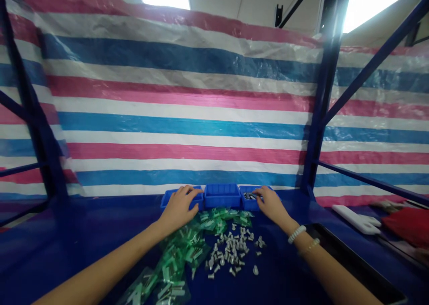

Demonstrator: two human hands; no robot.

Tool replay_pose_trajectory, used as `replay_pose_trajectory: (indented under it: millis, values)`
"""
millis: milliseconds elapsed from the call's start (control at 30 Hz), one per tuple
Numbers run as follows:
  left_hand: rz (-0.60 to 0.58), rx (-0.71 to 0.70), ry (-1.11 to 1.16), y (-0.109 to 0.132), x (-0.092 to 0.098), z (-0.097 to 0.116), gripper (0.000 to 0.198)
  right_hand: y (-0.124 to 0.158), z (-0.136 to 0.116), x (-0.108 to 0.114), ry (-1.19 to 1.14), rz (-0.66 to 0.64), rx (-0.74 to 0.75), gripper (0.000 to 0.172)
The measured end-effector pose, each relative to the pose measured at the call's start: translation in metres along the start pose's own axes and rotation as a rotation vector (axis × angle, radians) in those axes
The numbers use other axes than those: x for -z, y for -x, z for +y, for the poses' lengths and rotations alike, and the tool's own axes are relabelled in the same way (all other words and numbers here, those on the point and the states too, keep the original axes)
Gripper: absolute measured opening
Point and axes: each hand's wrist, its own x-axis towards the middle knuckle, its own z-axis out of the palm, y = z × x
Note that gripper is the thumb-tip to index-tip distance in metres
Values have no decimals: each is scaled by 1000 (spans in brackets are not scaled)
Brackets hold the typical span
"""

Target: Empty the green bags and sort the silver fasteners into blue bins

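Touching small metal fasteners (pixel 248 196) in the rightmost blue plastic bin (pixel 246 205), right hand (pixel 271 205) with fingers slightly curled, any actual grip impossible to tell; left hand (pixel 180 208) draped over the rim of the leftmost blue plastic bin (pixel 166 202), fingers spread, holding nothing visible. Just below the bins, on a blue table (pixel 288 278), loose silver screws (pixel 231 253) beside green plastic bags (pixel 177 256); farther right, a black tray (pixel 348 256); behind, a striped tarpaulin (pixel 181 112).

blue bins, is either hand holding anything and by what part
Left hand rests on the left blue bin, holding nothing visible; right hand touches metal parts in the right bin, grip unclear.
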Motion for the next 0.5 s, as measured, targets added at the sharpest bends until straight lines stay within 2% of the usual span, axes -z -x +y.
replay_pose_trajectory:
  millis: [100,233,367,500]
  values:
    - [-93,35,-93,-19,-10,-4,52,5,-6,-2,52,-71,35,39]
    - [-149,39,-122,-33,-29,-2,48,8,-9,-5,108,-148,73,41]
    - [-184,20,-117,-37,-37,-5,35,7,-9,-5,146,-193,99,40]
    - [-192,-28,-106,-36,-37,-12,32,6,-10,-3,165,-215,103,36]
